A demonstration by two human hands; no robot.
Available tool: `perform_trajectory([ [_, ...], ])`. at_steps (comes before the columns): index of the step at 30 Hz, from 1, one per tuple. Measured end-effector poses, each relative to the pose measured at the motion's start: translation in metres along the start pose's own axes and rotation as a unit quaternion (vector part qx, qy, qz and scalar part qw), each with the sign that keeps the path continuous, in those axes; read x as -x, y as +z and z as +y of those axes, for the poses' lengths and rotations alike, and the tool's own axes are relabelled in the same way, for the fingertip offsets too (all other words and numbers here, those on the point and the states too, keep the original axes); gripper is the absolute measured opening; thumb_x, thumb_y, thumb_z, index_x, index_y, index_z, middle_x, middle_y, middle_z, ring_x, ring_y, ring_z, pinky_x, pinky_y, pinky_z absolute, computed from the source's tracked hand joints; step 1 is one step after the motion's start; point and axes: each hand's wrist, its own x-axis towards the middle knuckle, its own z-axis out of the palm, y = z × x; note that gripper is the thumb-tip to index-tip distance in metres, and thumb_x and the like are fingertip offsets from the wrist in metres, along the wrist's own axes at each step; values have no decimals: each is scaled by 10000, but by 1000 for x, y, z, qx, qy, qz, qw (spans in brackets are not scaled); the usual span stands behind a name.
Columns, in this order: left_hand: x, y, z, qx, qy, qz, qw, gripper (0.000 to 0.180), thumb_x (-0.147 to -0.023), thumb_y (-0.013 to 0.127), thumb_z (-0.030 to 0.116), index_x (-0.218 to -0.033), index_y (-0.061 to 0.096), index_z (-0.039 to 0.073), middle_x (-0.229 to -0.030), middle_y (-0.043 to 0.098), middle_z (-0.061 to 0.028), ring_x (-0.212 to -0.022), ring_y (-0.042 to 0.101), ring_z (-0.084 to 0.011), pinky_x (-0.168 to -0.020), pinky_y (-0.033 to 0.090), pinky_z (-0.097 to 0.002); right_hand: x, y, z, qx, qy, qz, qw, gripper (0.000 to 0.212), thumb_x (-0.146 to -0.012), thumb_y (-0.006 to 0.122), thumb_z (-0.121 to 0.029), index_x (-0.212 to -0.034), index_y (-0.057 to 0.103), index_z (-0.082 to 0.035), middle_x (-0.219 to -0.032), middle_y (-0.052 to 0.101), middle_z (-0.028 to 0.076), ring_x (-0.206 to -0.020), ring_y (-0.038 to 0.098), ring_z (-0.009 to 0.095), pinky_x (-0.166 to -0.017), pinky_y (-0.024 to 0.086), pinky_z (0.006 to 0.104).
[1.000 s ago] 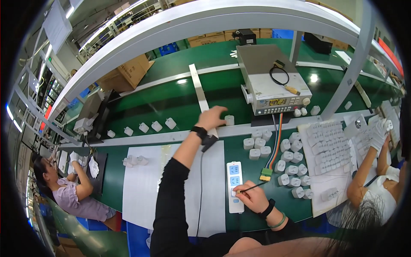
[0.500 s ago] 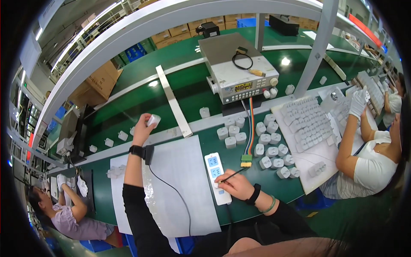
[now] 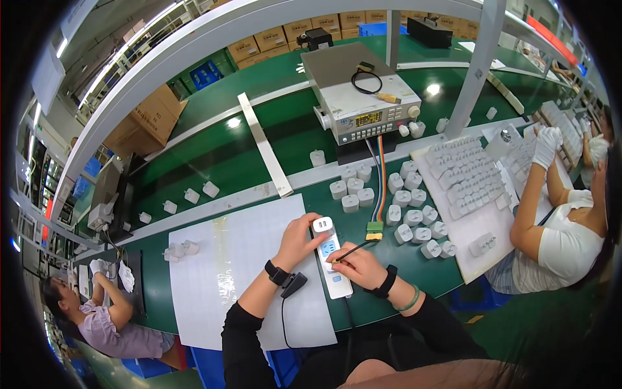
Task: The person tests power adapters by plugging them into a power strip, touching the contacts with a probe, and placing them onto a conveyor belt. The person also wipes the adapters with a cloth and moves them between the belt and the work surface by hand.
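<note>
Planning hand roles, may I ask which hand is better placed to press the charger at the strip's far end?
Probably the left hand: it grips that charger, while the right hand holds a black cable.

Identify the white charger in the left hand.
The charger at the far end of the power strip, dark slots upward; the left hand grips only this one.

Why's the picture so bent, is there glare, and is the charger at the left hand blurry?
Head view: the fisheye lens bows the gray frame, and the corners are black; head view: bright glare spots the green surface on both sides of the gray meter; head view: the white charger at the left hand looks sharp, its two slots visible.
</note>
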Motion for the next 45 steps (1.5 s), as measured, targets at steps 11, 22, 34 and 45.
perform_trajectory([
  [11,53,14,-5,28,136,47,989,500,-738,757,225,-1178,568,81,-1226,580,-110,-1188,504,-278,-975,375,-389,5,3,10,48,-40,22,998,174,-879,634,-184,-1001,660,-63,-924,600,79,-780,614,233,-680,495,309],
  [22,57,30,0,-4,148,-41,988,467,-770,725,270,-1210,606,169,-1267,580,-57,-1168,524,-236,-982,334,-376,-45,-20,-24,7,-88,109,990,145,-895,560,-112,-960,633,-5,-934,621,106,-853,582,305,-767,472,336],
  [34,55,18,-5,390,33,53,919,501,-794,685,79,-1276,551,92,-1241,565,-95,-1168,512,-189,-949,409,-320,-69,-6,13,92,-15,106,990,160,-902,550,-129,-945,644,-7,-967,652,91,-877,594,272,-781,472,339],
  [45,-162,-65,-46,-185,7,94,978,470,-745,694,71,-1193,554,54,-1025,652,-154,-973,622,-322,-843,501,-384,-65,1,21,98,-50,84,990,130,-878,596,-129,-936,653,-28,-951,646,75,-819,606,268,-724,496,343],
])
